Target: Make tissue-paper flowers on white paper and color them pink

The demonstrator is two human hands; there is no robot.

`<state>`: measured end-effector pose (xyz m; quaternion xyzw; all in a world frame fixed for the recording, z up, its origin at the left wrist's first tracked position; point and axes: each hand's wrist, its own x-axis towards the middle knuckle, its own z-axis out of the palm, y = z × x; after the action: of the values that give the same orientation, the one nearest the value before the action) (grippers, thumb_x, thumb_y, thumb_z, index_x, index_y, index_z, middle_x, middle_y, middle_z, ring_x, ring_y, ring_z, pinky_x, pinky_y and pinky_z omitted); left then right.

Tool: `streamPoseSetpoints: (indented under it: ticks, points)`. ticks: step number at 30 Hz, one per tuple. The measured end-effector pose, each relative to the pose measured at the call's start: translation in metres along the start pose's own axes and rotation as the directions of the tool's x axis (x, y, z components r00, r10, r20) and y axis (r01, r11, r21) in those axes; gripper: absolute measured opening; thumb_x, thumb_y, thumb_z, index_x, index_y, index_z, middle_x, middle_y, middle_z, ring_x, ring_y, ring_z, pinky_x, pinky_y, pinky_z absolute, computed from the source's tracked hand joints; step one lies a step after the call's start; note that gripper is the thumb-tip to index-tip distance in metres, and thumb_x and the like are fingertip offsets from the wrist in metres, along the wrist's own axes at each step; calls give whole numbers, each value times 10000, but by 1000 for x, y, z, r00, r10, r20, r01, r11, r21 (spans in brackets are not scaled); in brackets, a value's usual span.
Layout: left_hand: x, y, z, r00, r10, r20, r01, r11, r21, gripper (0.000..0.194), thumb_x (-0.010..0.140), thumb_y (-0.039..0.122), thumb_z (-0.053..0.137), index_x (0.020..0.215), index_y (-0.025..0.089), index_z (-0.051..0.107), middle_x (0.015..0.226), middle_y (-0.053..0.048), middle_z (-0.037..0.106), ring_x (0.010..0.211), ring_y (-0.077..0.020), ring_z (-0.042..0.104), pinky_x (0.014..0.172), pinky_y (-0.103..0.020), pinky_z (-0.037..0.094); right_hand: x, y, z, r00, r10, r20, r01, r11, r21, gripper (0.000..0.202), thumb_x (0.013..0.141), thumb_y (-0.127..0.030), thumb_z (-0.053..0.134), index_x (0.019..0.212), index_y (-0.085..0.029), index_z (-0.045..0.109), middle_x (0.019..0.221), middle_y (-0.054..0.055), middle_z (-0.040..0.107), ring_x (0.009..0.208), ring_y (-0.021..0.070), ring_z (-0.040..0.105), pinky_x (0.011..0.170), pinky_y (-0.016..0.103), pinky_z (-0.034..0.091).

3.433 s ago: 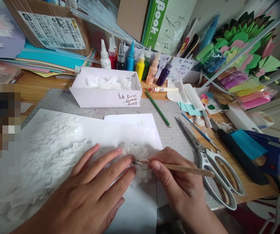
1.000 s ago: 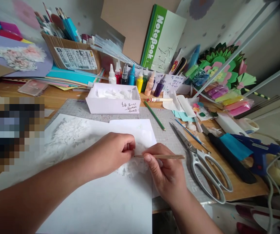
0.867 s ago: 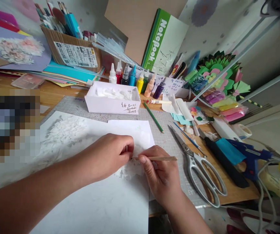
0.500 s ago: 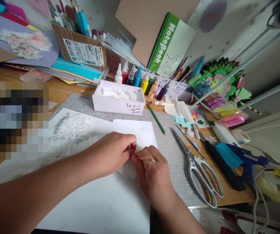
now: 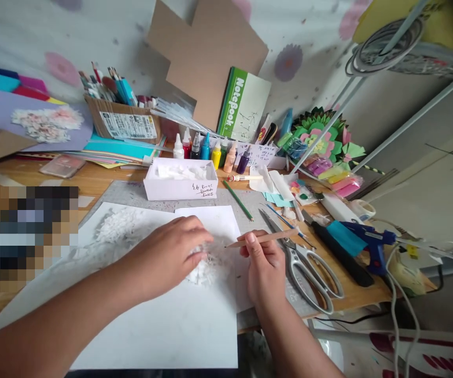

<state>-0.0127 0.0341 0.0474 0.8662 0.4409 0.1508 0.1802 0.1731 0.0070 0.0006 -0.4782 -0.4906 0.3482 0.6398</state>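
On the desk, 1 large white sheet (image 5: 155, 325) lies over a gray cutting mat (image 5: 129, 193), both hands working at its right part. Right hand (image 5: 264, 265): thumb and fingers clamped on 1 wooden stick (image 5: 275, 237), held tilted, dark tip pointing left, other end up and right over the scissors (image 5: 315, 270). Tip is just beside the small white paper flower (image 5: 209, 272); contact looks unlikely but can't tell for sure. Left hand (image 5: 171, 252): palm down, thumb and fingertips apart, over the left side of that flower; can't tell if they touch its petals. Flower sits on the sheet near its right edge, between the 2 hands, partly hidden by the left. 1 larger mass of white petals (image 5: 118, 224) is up and left on the same sheet, partly behind the left forearm. Behind the sheet: 1 open white box (image 5: 181, 190) with white paper pieces inside, handwriting on the front. Green pencil (image 5: 239, 201) lies slanted right of the box. Row of squeeze bottles (image 5: 216, 155) stands upright behind the box, several colors. Scissors lie right of the right hand, blades toward the back. Farther right: black-handled tool (image 5: 350, 262), then blue glue gun (image 5: 374, 244) with cord. Back: green-and-white notebook (image 5: 245, 107) leaning on brown cardboard (image 5: 202, 68).
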Motion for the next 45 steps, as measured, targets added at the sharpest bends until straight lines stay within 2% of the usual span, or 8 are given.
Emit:
streamPoseSetpoints:
  ticks: [3, 8, 14, 21, 31, 38, 42, 45]
  points:
    - [-17, 5, 10, 988, 157, -7, -153, 970, 188, 395, 806, 281, 619, 1201, 274, 605, 1331, -59, 568, 1215, -262, 503, 1011, -392, 384, 2, -1, -2, 999, -2, -44, 2, 1000, 14, 284, 868, -395, 576, 715, -160, 621, 638, -2, 560, 586, 114, 512, 557, 237, 427]
    - [-43, 4, 27, 988, 157, 15, -151, 919, 363, 646, 768, 334, 688, 1370, 253, 469, 1455, -82, 463, 1318, -284, 429, 1096, -450, 316, 2, -5, -5, 1000, -10, -28, 11, 1000, 13, 286, 851, -401, 576, 708, -156, 620, 669, 14, 595, 588, 121, 536, 549, 241, 439]
    - [-45, 13, 24, 994, 90, -54, -62, 919, 388, 547, 781, 240, 665, 1307, 298, 529, 1435, -56, 478, 1288, -281, 443, 1048, -439, 390, 2, -9, -5, 993, -80, 84, 84, 996, -43, 262, 865, -370, 548, 718, -166, 620, 712, 34, 644, 607, 133, 568, 572, 250, 460]
    - [-46, 16, 29, 988, 123, -96, -74, 910, 409, 382, 820, 253, 611, 1200, 285, 602, 1365, -71, 515, 1227, -291, 462, 1025, -467, 393, 1, -4, -5, 944, -117, 308, 169, 975, -145, 187, 862, -289, 568, 738, -183, 659, 772, 42, 700, 661, 145, 607, 584, 252, 460]
    - [-53, 9, 40, 974, 165, -156, -107, 939, 327, 330, 871, 230, 530, 1191, 269, 601, 1332, -39, 563, 1249, -248, 451, 1109, -454, 283, 0, -4, -6, 931, -79, 357, 169, 959, -228, 196, 871, -252, 572, 707, -189, 659, 779, 39, 693, 699, 150, 608, 613, 257, 457]
    - [-52, 6, 43, 945, 258, -201, -187, 931, 314, 355, 884, 225, 527, 1236, 239, 574, 1290, -12, 619, 1232, -206, 489, 1165, -409, 168, 3, -1, -7, 948, -42, 314, 142, 942, -303, 211, 870, -272, 560, 703, -181, 653, 768, 45, 686, 633, 143, 587, 558, 252, 435]
    - [-51, 7, 43, 939, 256, -229, -178, 933, 312, 332, 884, 221, 524, 1210, 241, 586, 1257, -11, 640, 1209, -204, 508, 1159, -413, 174, 3, 0, -9, 967, -19, 256, 93, 955, -281, 203, 871, -294, 573, 727, -174, 652, 763, 44, 677, 629, 140, 585, 567, 253, 445]
    - [-51, 8, 44, 939, 243, -242, -163, 937, 310, 322, 878, 200, 526, 1188, 253, 593, 1248, 1, 641, 1209, -198, 503, 1155, -409, 178, 2, -3, -9, 963, -78, 258, 130, 972, -194, 186, 882, -276, 572, 749, -174, 651, 763, 37, 665, 669, 137, 600, 610, 251, 463]
